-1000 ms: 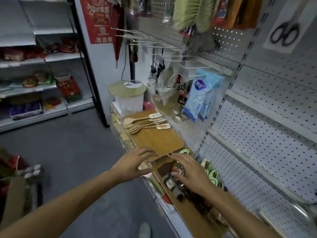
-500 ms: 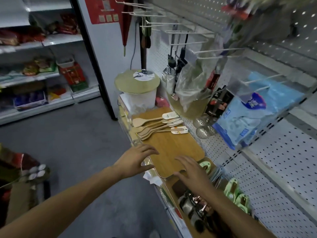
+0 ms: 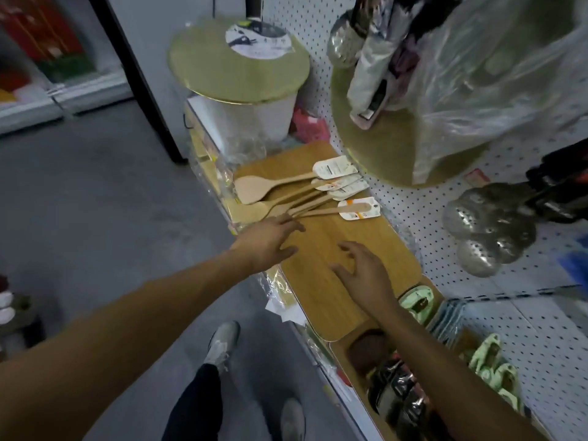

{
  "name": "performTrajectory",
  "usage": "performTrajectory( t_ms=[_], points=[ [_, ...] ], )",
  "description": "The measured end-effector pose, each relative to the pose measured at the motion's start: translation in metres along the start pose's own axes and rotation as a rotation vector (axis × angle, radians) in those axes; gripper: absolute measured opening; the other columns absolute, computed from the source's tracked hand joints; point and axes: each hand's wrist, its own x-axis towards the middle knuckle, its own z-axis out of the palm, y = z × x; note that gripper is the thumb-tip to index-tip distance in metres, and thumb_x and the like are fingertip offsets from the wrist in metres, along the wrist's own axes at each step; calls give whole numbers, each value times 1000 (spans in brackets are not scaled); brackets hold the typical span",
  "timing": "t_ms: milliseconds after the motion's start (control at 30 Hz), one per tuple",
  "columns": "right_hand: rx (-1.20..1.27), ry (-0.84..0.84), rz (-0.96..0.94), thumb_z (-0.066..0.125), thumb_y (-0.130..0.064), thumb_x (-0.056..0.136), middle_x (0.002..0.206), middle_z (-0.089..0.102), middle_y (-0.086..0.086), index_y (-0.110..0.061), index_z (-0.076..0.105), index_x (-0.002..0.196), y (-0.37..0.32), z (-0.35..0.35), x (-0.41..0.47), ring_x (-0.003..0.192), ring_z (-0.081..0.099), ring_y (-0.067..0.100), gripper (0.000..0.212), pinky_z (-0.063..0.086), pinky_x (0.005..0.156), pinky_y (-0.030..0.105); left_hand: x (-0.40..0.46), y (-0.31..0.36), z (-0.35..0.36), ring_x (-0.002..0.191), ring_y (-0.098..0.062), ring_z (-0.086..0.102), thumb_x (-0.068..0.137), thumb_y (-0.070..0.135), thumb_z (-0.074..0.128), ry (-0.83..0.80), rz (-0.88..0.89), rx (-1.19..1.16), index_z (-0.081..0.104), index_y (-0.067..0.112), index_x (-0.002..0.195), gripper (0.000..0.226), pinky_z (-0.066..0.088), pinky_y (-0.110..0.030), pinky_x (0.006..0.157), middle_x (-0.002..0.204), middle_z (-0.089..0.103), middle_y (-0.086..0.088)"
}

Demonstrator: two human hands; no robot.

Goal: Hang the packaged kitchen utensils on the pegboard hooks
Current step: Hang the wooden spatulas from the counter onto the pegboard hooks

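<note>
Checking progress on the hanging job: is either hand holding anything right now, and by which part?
Nothing is held. The left hand reaches open toward the wooden spatulas, its fingers at their handles but not closed. The right hand hovers open over the board.

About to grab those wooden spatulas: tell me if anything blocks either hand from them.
Nothing visible blocks them. The left hand is open, fingertips right at the near spatula handles of the wooden spatulas. The right hand hovers open over bare cutting board, with only board surface between it and the spatulas.
</note>
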Motion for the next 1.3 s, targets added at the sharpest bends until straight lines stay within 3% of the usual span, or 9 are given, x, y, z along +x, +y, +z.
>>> performTrajectory(
  t_ms=[133, 233, 333, 567, 767, 933, 1033, 1100, 1300],
  points=[
    [236, 79, 240, 70, -29, 88, 113, 67, 3, -12, 63, 122, 2, 49, 79, 98, 63, 20, 39, 52, 89, 41, 52, -54, 32, 119, -29, 55, 92, 30, 64, -55, -75, -19, 52, 22, 138, 48, 51, -42, 91, 137, 52, -2],
    [524, 116, 517, 68, -25, 86, 99, 72, 2, -23, 73, 94, 15, 83, 134, 93, 67, 24, 10, 54, 92, 47, 91, -76, 51, 117, -32, 57, 94, 24, 59, -44, -129, -70, 54, 19, 137, 43, 50, -40, 89, 133, 54, -7],
    [746, 160, 689, 61, -19, 86, 82, 73, 4, -26, 70, 72, 29, 109, 178, 82, 72, 28, 18, 57, 86, 52, 128, -90, 73, 113, -35, 59, 95, 20, 56, -13, -144, -77, 56, 18, 134, 39, 50, -39, 88, 133, 56, -8],
    [948, 267, 853, 60, -14, 94, 86, 72, 14, -10, 64, 77, 43, 134, 244, 74, 72, 25, 17, 62, 74, 41, 195, -99, 91, 101, -35, 65, 96, 18, 51, -26, -165, 113, 67, 14, 112, 24, 54, -42, 82, 115, 62, -10],
    [1084, 303, 941, 63, -11, 93, 74, 66, 14, -3, 64, 81, 41, 139, 263, 58, 67, 21, 15, 61, 65, 38, 210, -95, 99, 101, -35, 64, 100, 11, 48, -99, -112, 366, 65, 11, 114, 22, 39, -37, 71, 123, 55, -10],
    [1062, 331, 924, 56, -14, 98, 75, 66, 15, -1, 62, 83, 46, 139, 253, 60, 68, 22, 20, 62, 68, 39, 211, -88, 96, 111, -31, 58, 102, 22, 49, -82, -147, 319, 64, 13, 117, 24, 41, -37, 80, 123, 56, -9],
    [943, 384, 919, 47, -21, 101, 85, 69, 16, -1, 58, 104, 55, 133, 232, 61, 71, 25, 23, 62, 68, 45, 206, -73, 92, 99, -25, 63, 97, 25, 52, -68, -103, 323, 62, 20, 107, 15, 39, -35, 88, 108, 66, -3],
    [875, 448, 936, 46, -22, 100, 89, 69, 17, -1, 55, 109, 63, 125, 215, 63, 71, 27, 24, 62, 66, 49, 202, -58, 90, 90, -23, 64, 94, 22, 54, -72, -101, 267, 61, 22, 102, 10, 39, -33, 81, 101, 68, 0],
    [719, 523, 927, 47, -21, 100, 84, 69, 20, 0, 52, 105, 84, 96, 151, 60, 70, 30, 23, 60, 59, 51, 179, -5, 97, 100, -28, 63, 98, 27, 53, -195, -194, -126, 64, 11, 111, 22, 48, -35, 78, 108, 66, -9]
  ],
)
